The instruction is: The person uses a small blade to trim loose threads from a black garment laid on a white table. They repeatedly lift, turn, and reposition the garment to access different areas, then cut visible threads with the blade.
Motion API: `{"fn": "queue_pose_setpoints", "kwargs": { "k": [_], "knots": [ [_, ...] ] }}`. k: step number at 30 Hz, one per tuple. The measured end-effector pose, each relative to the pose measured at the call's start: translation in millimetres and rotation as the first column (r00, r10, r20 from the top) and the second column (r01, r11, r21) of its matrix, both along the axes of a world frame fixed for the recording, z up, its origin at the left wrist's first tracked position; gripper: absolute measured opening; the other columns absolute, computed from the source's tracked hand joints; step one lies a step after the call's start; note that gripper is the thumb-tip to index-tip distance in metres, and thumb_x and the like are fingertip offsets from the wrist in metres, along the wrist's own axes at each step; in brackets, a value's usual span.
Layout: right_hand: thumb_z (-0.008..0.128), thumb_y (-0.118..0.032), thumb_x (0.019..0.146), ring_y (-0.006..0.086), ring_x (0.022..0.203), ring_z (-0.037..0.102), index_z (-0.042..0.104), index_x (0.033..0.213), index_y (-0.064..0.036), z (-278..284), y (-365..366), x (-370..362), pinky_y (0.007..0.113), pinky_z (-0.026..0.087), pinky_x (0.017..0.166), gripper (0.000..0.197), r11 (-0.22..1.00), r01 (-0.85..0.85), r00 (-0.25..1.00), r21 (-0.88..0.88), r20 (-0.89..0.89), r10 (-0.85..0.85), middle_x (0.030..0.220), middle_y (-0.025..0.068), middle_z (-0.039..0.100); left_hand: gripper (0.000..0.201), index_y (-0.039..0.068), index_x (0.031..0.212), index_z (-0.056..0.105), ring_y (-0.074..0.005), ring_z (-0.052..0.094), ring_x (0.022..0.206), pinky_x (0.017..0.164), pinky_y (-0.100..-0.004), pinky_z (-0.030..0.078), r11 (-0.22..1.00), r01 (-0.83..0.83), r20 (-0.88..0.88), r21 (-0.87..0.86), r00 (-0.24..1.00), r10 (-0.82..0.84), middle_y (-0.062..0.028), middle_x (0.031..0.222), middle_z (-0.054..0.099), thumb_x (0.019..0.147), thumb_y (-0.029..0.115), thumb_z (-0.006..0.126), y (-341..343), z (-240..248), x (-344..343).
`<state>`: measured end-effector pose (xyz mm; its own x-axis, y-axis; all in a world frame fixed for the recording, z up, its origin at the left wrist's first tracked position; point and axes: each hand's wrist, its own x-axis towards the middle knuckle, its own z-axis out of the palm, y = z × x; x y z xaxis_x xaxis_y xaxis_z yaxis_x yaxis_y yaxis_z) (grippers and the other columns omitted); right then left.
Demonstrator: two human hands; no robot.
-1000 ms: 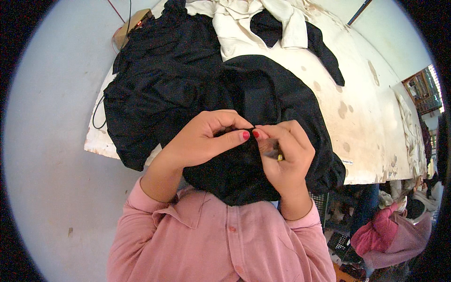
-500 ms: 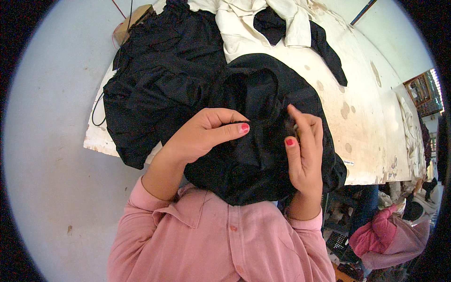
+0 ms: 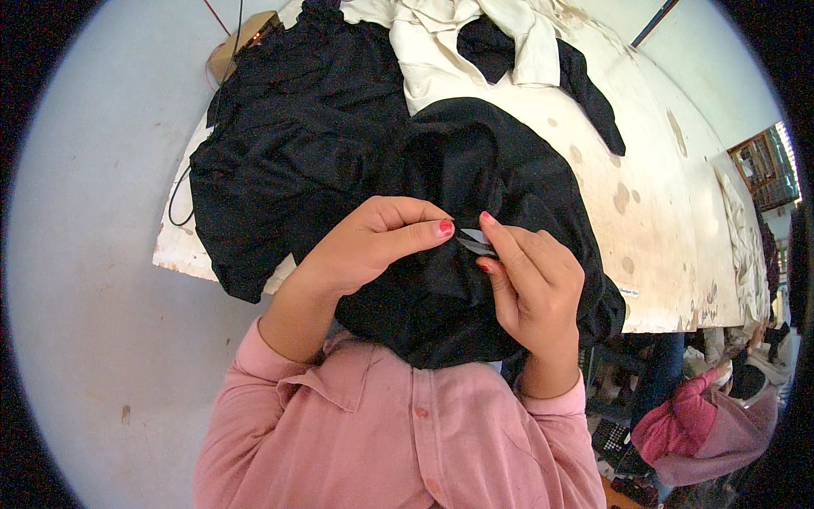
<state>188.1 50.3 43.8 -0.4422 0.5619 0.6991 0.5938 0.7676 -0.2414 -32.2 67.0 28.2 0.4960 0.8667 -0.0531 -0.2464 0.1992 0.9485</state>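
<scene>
Black fabric (image 3: 449, 284) over the table's (image 3: 666, 254) near edge, likely soft, light, limp; best held where my left hand (image 3: 369, 244) pinches it, my right (image 3: 543, 278) gripping thread snips (image 3: 477, 243), blades parted.

Two grips (image 3: 365, 244) (image 3: 541, 284), one snipper (image 3: 480, 242)

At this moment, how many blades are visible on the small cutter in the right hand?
2: an upper blade and a lower blade, with a gap between, both pointing from the right hand toward the left hand. Their rear parts are hidden.
</scene>
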Motion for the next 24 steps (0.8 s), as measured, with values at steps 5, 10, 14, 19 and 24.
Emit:
{"fn": "queue_pose_setpoints", "kwargs": {
  "k": [5,10,14,19,24],
  "knots": [
    [0.073,-0.010,0.078,0.0242,0.070,0.063,0.068,0.114,-0.0039,7,-1,3,0.032,0.050,0.063,0.036,0.997,-0.007,1.000,-0.073,0.001,0.007,0.092,0.0108,0.068,0.018,0.001,0.103,0.071,-0.0036,0.058,0.086,0.079,-0.0198,0.045,0.999,0.025,0.016,-0.027,1.000,-0.025,0.0032,0.092,0.067,0.095,0.016,0.063,-1,0,-1],
    [0.074,-0.010,0.076,0.0310,0.098,0.066,0.065,0.115,-0.0019,10,26,0,0.035,0.051,0.085,0.040,0.835,-0.390,0.867,-0.388,-0.460,0.191,0.109,0.0186,0.065,0.016,0.000,0.101,0.069,-0.0089,0.059,0.083,0.077,-0.0228,0.047,0.968,0.070,-0.113,0.243,0.993,-0.043,0.0006,0.089,0.065,0.087,0.007,0.065,-1,1,-9],
    [0.075,-0.009,0.070,0.0271,0.078,0.066,0.068,0.100,-0.0059,0,33,6,0.034,0.052,0.070,0.031,0.830,-0.236,0.971,-0.505,-0.159,0.179,0.087,0.0114,0.066,0.025,0.002,0.099,0.068,-0.0181,0.061,0.077,0.071,-0.0279,0.049,0.716,0.046,-0.454,0.697,0.800,0.391,-0.0072,0.084,0.061,0.074,-0.001,0.065,-1,14,-21],
    [0.076,-0.009,0.065,0.0211,0.055,0.055,0.067,0.083,-0.0096,-13,12,7,0.034,0.040,0.048,0.021,0.993,0.044,0.999,0.112,0.026,-0.047,0.065,0.0036,0.053,0.018,0.006,0.084,0.062,-0.0174,0.053,0.059,0.054,-0.0298,0.042,0.457,-0.240,-0.350,0.857,0.381,0.856,-0.0054,0.068,0.049,0.069,-0.003,0.065,6,-4,-29],
    [0.075,-0.009,0.068,0.0161,0.051,0.050,0.068,0.080,-0.0090,-29,4,1,0.030,0.034,0.044,0.014,0.960,0.047,0.997,0.276,0.045,-0.062,0.063,0.0011,0.050,0.008,0.006,0.087,0.062,-0.0130,0.052,0.052,0.049,-0.0275,0.040,0.580,-0.450,-0.392,0.679,0.447,0.804,-0.0010,0.061,0.050,0.080,0.001,0.061,9,-20,-29]
  ]
}}
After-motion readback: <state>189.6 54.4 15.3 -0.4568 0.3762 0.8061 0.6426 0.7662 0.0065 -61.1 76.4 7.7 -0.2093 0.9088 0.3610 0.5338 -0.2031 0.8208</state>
